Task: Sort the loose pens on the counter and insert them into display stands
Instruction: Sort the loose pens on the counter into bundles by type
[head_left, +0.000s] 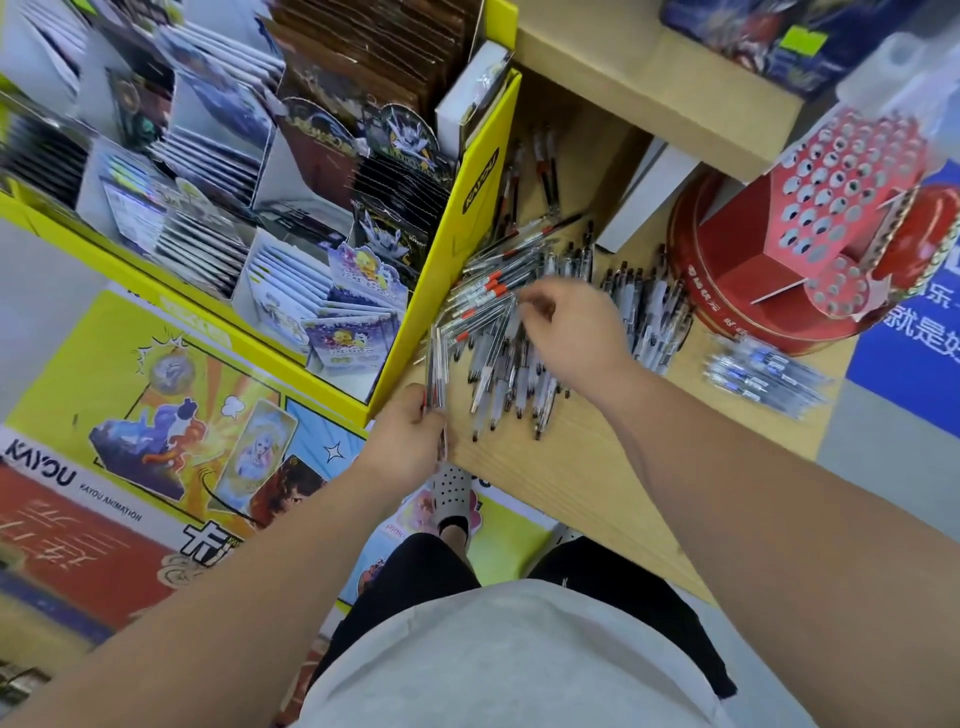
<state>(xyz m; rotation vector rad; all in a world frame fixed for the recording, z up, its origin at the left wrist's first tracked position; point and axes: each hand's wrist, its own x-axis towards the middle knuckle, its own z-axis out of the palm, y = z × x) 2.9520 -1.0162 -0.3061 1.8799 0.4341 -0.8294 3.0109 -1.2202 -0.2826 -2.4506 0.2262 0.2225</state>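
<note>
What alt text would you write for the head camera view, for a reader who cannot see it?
A person's left hand grips a bundle of pens by the counter while the right hand touches a pile of loose pens. A red display stand dotted with holes stands at right, a yellow card rack at left.

A big pile of loose pens (511, 332) lies on the wooden counter (571, 478). The left hand (410, 436) holds a small bunch of pens (436, 369) standing up at the counter's edge. The right hand (569, 327) reaches into the pile, its fingers pinching a pen. A red display stand (831, 218) full of round holes sits on the right. A yellow card rack (467, 234) stands just beside the pile on the left.
</note>
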